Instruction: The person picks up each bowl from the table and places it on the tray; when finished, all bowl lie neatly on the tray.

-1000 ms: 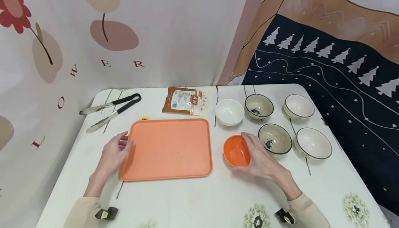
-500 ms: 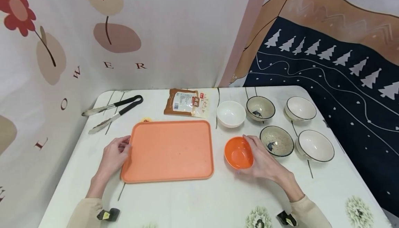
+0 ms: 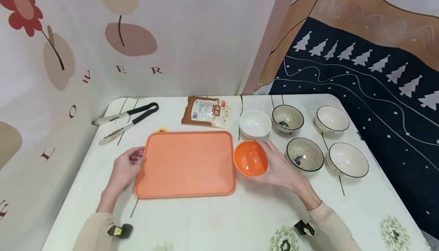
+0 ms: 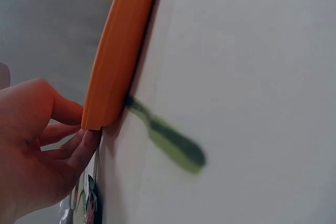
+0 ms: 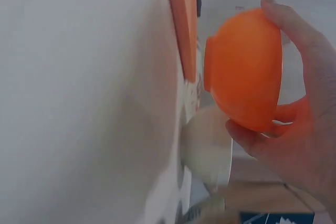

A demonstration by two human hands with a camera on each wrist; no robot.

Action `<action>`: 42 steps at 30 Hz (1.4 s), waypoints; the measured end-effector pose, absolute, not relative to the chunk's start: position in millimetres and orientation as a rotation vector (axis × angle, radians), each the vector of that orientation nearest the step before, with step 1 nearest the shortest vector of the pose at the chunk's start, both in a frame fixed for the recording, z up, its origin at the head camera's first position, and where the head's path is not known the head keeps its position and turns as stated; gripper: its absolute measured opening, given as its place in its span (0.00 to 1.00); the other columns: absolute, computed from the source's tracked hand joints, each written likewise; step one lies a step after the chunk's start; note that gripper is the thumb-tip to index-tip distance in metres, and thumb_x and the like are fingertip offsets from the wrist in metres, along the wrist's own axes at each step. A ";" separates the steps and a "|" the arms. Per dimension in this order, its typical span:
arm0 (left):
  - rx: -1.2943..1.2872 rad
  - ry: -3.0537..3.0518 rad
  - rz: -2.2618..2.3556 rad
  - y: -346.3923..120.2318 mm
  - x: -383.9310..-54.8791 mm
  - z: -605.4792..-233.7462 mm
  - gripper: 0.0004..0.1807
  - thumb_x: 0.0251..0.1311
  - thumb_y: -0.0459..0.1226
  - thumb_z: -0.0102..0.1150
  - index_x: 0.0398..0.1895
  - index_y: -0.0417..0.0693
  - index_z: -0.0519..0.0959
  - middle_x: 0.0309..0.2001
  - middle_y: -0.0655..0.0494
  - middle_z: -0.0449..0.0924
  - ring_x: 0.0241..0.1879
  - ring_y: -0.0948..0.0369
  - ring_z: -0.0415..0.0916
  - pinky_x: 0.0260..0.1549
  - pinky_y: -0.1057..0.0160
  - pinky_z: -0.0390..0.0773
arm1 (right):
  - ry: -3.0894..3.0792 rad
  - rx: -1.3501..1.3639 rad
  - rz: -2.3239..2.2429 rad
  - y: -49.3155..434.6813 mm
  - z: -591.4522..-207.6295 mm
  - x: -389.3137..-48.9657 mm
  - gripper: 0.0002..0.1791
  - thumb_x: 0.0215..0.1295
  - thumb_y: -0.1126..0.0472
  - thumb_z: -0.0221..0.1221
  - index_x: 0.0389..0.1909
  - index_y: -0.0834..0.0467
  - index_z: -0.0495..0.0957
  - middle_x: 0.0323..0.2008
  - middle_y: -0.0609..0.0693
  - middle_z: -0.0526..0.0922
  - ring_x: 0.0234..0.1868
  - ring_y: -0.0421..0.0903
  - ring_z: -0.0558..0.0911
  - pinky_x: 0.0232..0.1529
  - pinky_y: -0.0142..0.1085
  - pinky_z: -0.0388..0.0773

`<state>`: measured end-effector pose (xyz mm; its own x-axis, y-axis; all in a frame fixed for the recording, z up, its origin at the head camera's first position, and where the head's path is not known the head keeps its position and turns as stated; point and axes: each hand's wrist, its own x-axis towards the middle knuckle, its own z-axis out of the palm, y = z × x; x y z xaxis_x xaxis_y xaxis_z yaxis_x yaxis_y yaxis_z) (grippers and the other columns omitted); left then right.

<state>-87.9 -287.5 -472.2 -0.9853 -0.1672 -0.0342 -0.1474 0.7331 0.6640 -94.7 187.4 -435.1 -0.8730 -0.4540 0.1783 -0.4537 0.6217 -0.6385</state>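
My right hand point(image 3: 278, 167) holds a small orange bowl point(image 3: 249, 159) by its right side, thumb and fingers spread around its wall. Lifted off the table in the right wrist view, the bowl point(image 5: 247, 72) has its base beside the tray's edge. An orange-pink rectangular tray point(image 3: 186, 163) lies flat to the left of it. At the tray's left edge, my left hand point(image 3: 126, 169) pinches the rim. The left wrist view shows the thumb on one side of the tray point(image 4: 118, 61) and fingers tucked under its edge.
Behind the tray lie black-handled tongs point(image 3: 128, 121) and a brown food packet point(image 3: 205, 112). A white bowl point(image 3: 255, 123) stands behind the orange one. Further right are two speckled grey bowls point(image 3: 287, 118) and two dark-rimmed white bowls point(image 3: 348, 159). Printed cloth point(image 3: 205, 34) hangs beyond the table.
The orange bowl has risen off the table and moved left toward the tray's right edge, carried by my right hand. My left hand stays at the tray's left edge.
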 end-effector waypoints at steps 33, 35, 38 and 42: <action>0.283 -2.908 -1.122 -292.6 -94.4 -472.7 0.20 0.67 0.34 0.60 0.60 0.39 0.78 0.45 0.42 0.83 0.44 0.52 0.80 0.34 0.75 0.73 | 2.558 -1.124 -1.085 32.0 -453.1 -104.4 0.66 0.40 0.33 0.77 0.76 0.61 0.59 0.66 0.49 0.67 0.64 0.44 0.71 0.65 0.40 0.74; 0.276 -2.911 -1.123 -292.9 -94.9 -472.7 0.20 0.67 0.34 0.60 0.61 0.39 0.78 0.45 0.42 0.83 0.44 0.52 0.80 0.35 0.74 0.73 | 2.544 -1.138 -1.071 23.8 -454.7 -102.3 0.66 0.40 0.32 0.77 0.76 0.60 0.59 0.66 0.48 0.67 0.64 0.43 0.71 0.65 0.39 0.73; 0.271 -2.915 -1.135 -293.7 -95.3 -472.6 0.20 0.67 0.35 0.59 0.61 0.40 0.78 0.46 0.41 0.83 0.45 0.51 0.80 0.37 0.73 0.73 | 2.524 -1.149 -1.063 11.3 -456.2 -100.0 0.66 0.40 0.32 0.76 0.77 0.58 0.58 0.67 0.47 0.66 0.64 0.42 0.70 0.65 0.38 0.73; 0.279 -2.922 -1.163 -295.4 -93.6 -472.0 0.21 0.67 0.35 0.59 0.62 0.40 0.78 0.47 0.41 0.83 0.46 0.50 0.80 0.37 0.73 0.73 | 2.508 -1.169 -1.043 -7.3 -456.4 -96.9 0.66 0.41 0.32 0.76 0.77 0.57 0.57 0.68 0.48 0.65 0.65 0.42 0.69 0.64 0.37 0.73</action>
<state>-93.6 -295.4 -472.0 -0.9843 -0.1577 -0.0795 -0.1692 0.7130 0.6804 -96.9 -7.3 -456.4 -0.6732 -0.7294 0.1214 -0.6003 0.4432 -0.6657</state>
